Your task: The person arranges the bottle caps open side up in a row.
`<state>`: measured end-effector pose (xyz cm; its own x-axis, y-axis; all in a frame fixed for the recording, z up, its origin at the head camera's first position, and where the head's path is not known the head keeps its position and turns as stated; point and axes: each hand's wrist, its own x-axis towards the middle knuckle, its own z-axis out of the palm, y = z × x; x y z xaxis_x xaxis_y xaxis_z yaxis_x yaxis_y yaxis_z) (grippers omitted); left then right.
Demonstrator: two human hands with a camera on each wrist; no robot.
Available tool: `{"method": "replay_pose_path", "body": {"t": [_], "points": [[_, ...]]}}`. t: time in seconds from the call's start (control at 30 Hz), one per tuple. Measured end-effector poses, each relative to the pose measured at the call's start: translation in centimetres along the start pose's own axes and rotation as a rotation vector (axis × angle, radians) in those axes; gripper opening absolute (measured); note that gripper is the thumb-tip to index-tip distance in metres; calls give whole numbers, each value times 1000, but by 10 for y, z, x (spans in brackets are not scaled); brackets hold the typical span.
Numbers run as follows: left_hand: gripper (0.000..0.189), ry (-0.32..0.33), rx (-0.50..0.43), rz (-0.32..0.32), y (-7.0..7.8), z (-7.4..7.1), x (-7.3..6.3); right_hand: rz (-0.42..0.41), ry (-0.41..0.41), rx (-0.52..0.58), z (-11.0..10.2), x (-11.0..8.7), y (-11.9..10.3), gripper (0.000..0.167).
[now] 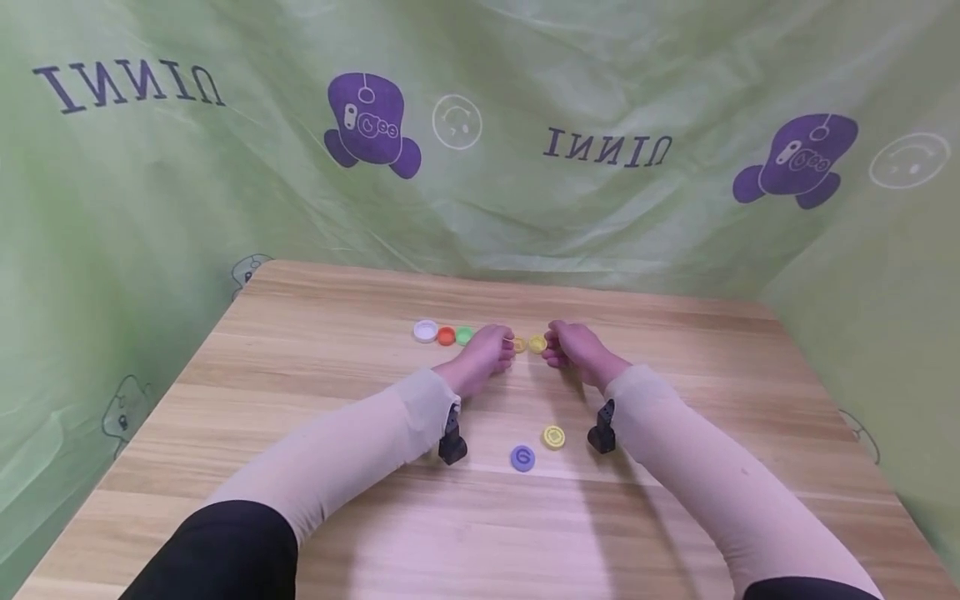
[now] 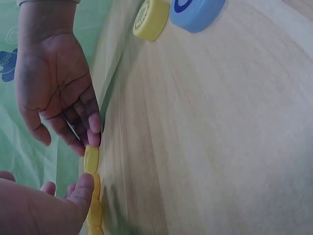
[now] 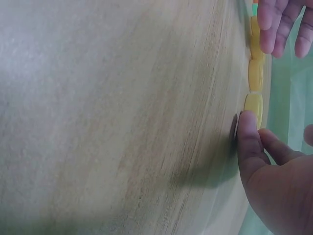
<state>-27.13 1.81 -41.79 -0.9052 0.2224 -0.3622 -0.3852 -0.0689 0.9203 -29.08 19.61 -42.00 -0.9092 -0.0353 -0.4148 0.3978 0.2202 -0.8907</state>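
Note:
A row of round plastic bottle caps runs across the far part of the table: a white cap (image 1: 425, 331), a red-orange cap (image 1: 446, 336), a green cap (image 1: 464, 335), then yellow-orange caps (image 3: 255, 76) and a yellow cap (image 1: 537, 343) at the right end. My left hand (image 1: 489, 354) is over the row, hiding part of it, its fingers nearly straight beside the yellow-orange caps. From the right, my right hand (image 1: 577, 350) touches the end yellow cap with its fingertips, fingers loosely extended.
Nearer to me lie a blue cap (image 1: 522, 457) with a dark curl mark and another yellow cap (image 1: 553, 437) with a raised pattern. The wooden table (image 1: 315, 333) backs onto a green printed curtain (image 1: 495, 217). Black wrist mounts (image 1: 452, 442) hang below both sleeves.

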Motion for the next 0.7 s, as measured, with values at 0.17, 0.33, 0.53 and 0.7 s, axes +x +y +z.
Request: {"method": "replay_pose_path", "body": {"t": [0.17,0.33,0.53,0.7], "points": [[41,-34,32,-13,-5,2,-3,-13,-11,5,0,-4,-1,40],[43,-42,53,-27,-7,2,-6,-19,-25,10,-2,-3,0,35],[43,-58,60,-36,-13,1,-5,-2,-26,18,-3,-1,1,27],[45,-76,75,-37,-17,1,-7,-3,-27,30,-4,-2,4,23]]}}
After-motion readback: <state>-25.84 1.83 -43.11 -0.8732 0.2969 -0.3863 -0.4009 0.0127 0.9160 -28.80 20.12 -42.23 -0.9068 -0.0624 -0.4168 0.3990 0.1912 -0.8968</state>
